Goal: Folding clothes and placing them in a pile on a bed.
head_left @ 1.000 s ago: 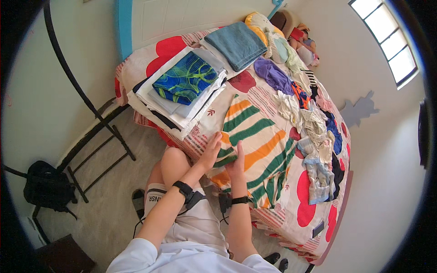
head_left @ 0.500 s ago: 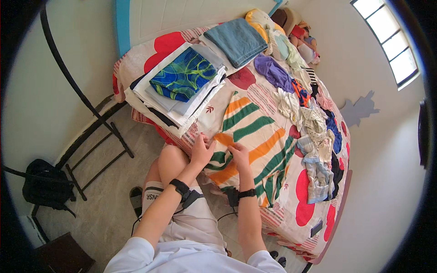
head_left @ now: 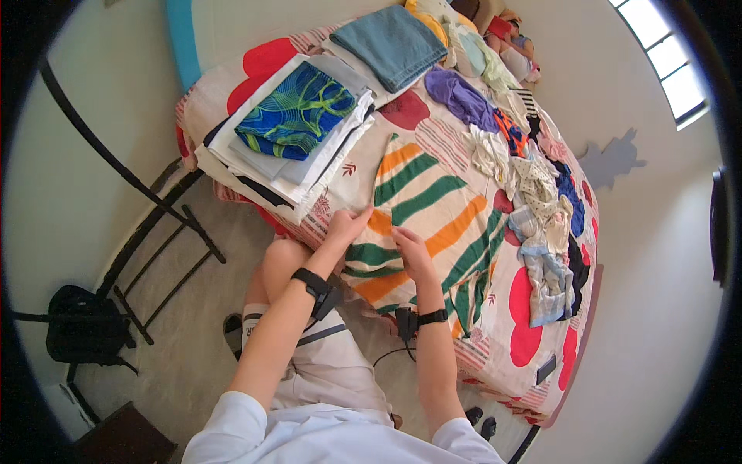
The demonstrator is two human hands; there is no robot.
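Observation:
A cream garment with green and orange stripes (head_left: 433, 209) lies spread on the bed in front of me. My left hand (head_left: 349, 226) pinches its near left edge. A short way to the right, my right hand (head_left: 413, 251) has its thumb and fingers closed on the cloth beside an orange stripe. Past my left hand sits a stack of folded white and grey clothes (head_left: 332, 182), topped by a folded blue and green patterned cloth (head_left: 295, 110). Folded blue denim (head_left: 390, 46) rests behind that stack.
Loose clothes run along the bed's far right side, among them a purple one (head_left: 461, 99) and a pale blue one (head_left: 543, 290). A phone (head_left: 546, 370) lies near the bed's right edge. A black rack (head_left: 127, 174) and backpack (head_left: 86, 325) stand left. Someone sits (head_left: 514, 50) beyond the bed.
My left hand has moved up along the garment's left edge. My right hand has closed on the cloth, and the stripes there now lie flatter. The view has shifted slightly.

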